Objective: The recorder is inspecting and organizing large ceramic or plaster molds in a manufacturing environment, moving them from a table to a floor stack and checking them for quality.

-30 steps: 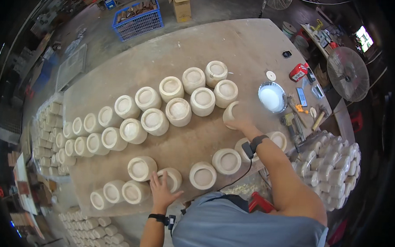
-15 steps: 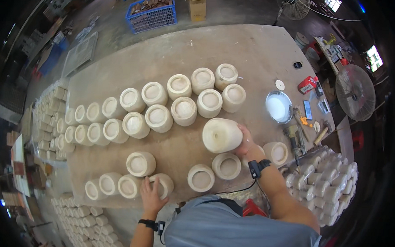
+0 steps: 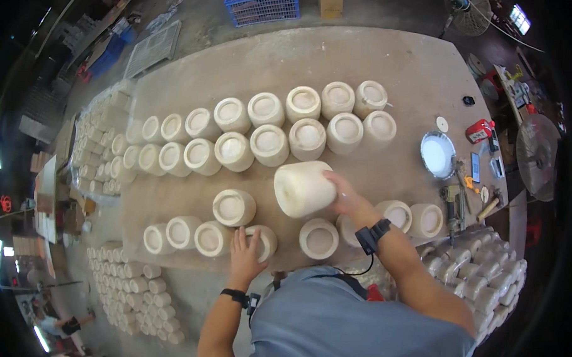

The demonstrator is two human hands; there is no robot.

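The right grip (image 3: 344,194) holds a tilted pot (image 3: 303,188) over the worktop (image 3: 265,61). The left grip (image 3: 245,257), fingers spread, touches a standing pot (image 3: 268,242).

Left hand (image 3: 247,256) in front of torso (image 3: 350,325), palm down, fingers spread and pointing forward, thumb out to right. Left forearm (image 3: 220,327) reaching forward from lower edge, wrist nearly straight. Right hand (image 3: 342,193) farther forward, fingers curved in grip, pointing forward and left. Right arm (image 3: 415,268) slanting inward across front. Hands well apart.
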